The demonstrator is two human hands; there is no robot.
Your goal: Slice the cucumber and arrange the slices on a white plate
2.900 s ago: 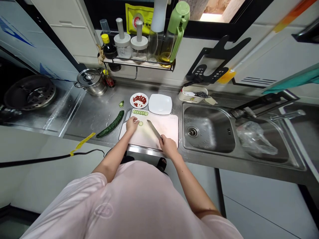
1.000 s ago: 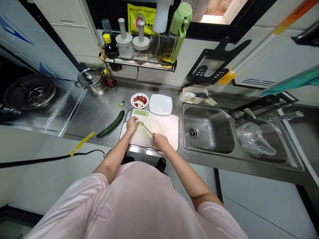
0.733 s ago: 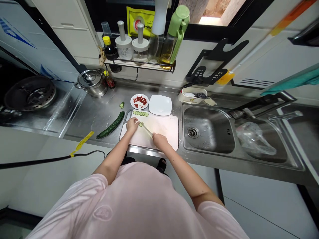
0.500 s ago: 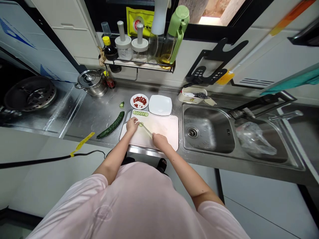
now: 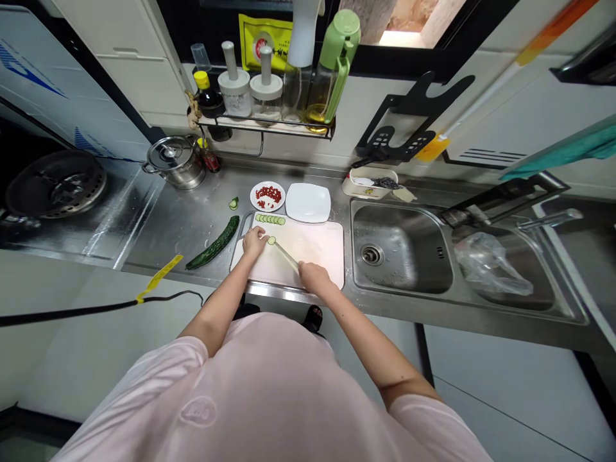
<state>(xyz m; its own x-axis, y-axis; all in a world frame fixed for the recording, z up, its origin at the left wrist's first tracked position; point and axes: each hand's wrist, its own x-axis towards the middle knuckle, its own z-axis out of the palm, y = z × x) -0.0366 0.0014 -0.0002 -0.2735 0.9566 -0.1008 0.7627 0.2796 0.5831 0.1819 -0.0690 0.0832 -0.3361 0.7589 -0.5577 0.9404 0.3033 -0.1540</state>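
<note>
On the white cutting board (image 5: 317, 247), my left hand (image 5: 255, 243) is closed with curled fingers around a cucumber piece, mostly hidden under the hand. The pale green round end (image 5: 271, 240) of it shows at my fingertips. My right hand (image 5: 314, 277) grips a knife (image 5: 285, 256) by its handle, the blade slanting up and left, its tip close to that round end. A row of cucumber slices (image 5: 270, 219) lies along the board's far edge. Left of the board rests a long dark green cucumber (image 5: 213, 244), with a small cut cucumber end (image 5: 233, 203) behind it.
Behind the board stand a white plate of chopped red pieces (image 5: 268, 196) and a white square plate (image 5: 308, 203). To the right is the sink (image 5: 404, 250) with a plastic bag (image 5: 491, 263). A steel pot (image 5: 176, 163) and frying pan (image 5: 55, 186) stand left. A spice shelf (image 5: 267, 126) hangs above.
My right hand has drawn the knife slightly right and toward me. More of the cucumber's round end shows now. My left hand stays in nearly the same place on the board.
</note>
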